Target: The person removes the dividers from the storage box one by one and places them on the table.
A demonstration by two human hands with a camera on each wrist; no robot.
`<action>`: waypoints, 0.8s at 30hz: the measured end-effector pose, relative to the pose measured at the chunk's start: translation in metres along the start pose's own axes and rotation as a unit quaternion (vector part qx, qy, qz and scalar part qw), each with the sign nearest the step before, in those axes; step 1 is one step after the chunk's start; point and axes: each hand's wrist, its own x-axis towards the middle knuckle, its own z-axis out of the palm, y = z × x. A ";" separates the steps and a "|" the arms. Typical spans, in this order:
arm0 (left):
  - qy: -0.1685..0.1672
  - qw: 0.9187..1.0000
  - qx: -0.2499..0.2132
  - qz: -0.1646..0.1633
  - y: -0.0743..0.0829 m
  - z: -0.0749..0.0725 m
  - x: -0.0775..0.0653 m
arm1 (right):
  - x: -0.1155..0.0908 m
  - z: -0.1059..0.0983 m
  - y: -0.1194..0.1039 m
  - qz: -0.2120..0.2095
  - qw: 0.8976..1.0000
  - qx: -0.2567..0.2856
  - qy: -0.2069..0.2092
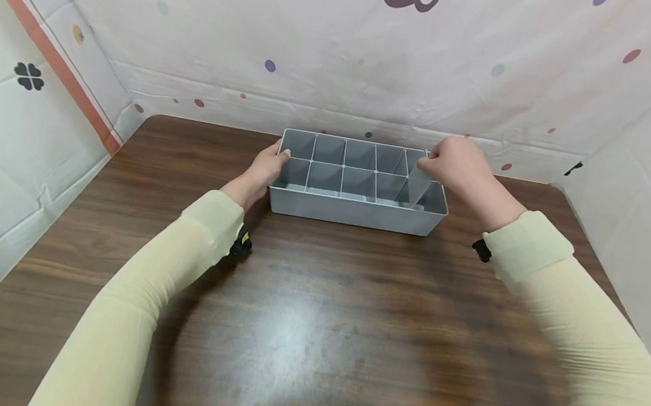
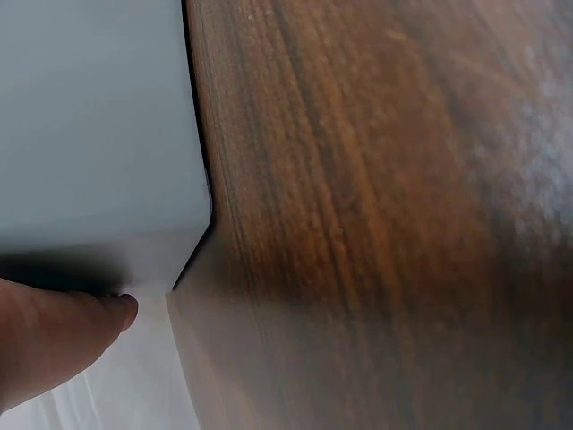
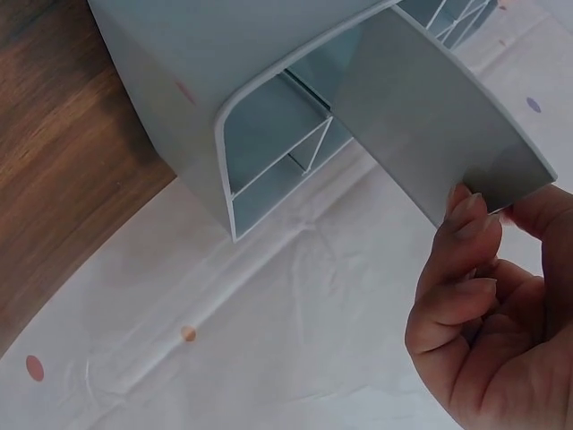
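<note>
A grey storage box (image 1: 348, 210) split into several compartments stands near the back edge of the table. At its left end my left hand (image 1: 265, 168) grips the side wall, thumb over the rim; in the left wrist view only one digit (image 2: 63, 336) shows beside the box wall (image 2: 98, 116). My right hand (image 1: 459, 166) is over the right end of the box. Between thumb and fingers it pinches the edge of a flat grey divider (image 3: 430, 107), which stands tilted and partly inside the box. Thin crossing partitions (image 3: 286, 152) show in the box.
The dark wooden table (image 1: 292, 328) reaches toward me, with a bright reflection on it. Directly behind the box rises a white dotted sheet (image 1: 337, 57), and more sheeting hangs at the left and right sides.
</note>
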 end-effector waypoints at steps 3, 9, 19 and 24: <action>-0.001 1.000 -0.001 0.002 0.000 0.000 0.001 | 0.000 -0.002 -0.001 0.005 1.000 -0.004 -0.004; -0.004 1.000 -0.002 0.002 0.000 0.001 -0.001 | -0.001 -0.008 -0.001 0.008 1.000 0.001 -0.009; -0.002 1.000 0.002 0.000 -0.001 0.001 0.000 | -0.012 -0.020 -0.012 -0.027 0.999 0.006 0.019; 0.000 1.000 0.001 0.000 -0.001 0.000 0.001 | -0.025 -0.021 -0.031 -0.058 0.998 0.007 0.032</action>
